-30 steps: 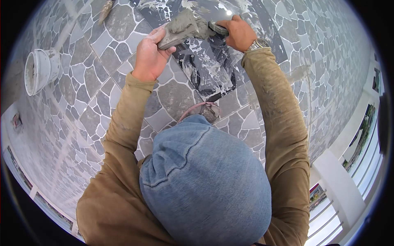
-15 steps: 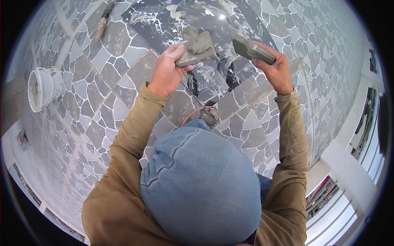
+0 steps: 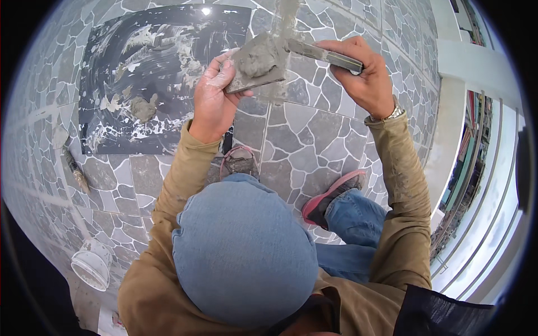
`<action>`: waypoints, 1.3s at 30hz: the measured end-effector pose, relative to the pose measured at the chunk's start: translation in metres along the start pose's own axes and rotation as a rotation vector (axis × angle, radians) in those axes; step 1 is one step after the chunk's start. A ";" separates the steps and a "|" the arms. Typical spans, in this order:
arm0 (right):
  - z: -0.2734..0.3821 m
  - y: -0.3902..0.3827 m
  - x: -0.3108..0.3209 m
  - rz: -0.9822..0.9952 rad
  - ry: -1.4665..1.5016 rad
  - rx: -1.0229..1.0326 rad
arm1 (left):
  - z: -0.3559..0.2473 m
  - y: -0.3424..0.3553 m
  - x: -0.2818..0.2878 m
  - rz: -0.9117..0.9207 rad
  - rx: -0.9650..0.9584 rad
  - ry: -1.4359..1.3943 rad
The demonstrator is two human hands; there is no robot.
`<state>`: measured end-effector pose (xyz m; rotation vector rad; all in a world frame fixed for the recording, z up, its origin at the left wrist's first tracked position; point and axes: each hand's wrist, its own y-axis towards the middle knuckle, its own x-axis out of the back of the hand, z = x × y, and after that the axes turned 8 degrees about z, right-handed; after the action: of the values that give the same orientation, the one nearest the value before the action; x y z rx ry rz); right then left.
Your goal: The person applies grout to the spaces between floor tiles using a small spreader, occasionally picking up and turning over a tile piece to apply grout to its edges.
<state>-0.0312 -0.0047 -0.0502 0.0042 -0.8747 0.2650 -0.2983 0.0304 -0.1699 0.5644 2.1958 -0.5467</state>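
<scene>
Showing thin pale lines near its outer end — too small to read as writing — a flat grey block (image 3: 318, 53) sits at the upper centre-right. Stone-patterned floor (image 3: 330, 126) with white joints spreads across the frame, meeting a pale wall and railing (image 3: 487, 207) at the right. A black sheet (image 3: 224, 25), streaked with dried-looking paste, covers the upper left; a worn brush (image 3: 75, 171) and a white bucket (image 3: 98, 252) lie below it. At upper centre, a grey board (image 3: 271, 76) carries a lumpy, damp-looking heap of mortar (image 3: 258, 60). The left hand (image 3: 214, 101) clamps its left edge, thumb on top; the right hand (image 3: 367, 78) has fingers and thumb clamped on the block — its far tip beside the board, contact unclear.
</scene>
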 end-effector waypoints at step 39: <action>-0.129 -0.267 0.215 -0.179 -0.379 0.275 | 0.113 0.156 -0.276 0.608 0.620 0.957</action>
<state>0.2598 -0.1993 0.0573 0.3973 -1.2003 0.2180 0.0174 0.0349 -0.0531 2.0881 2.4462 -0.6976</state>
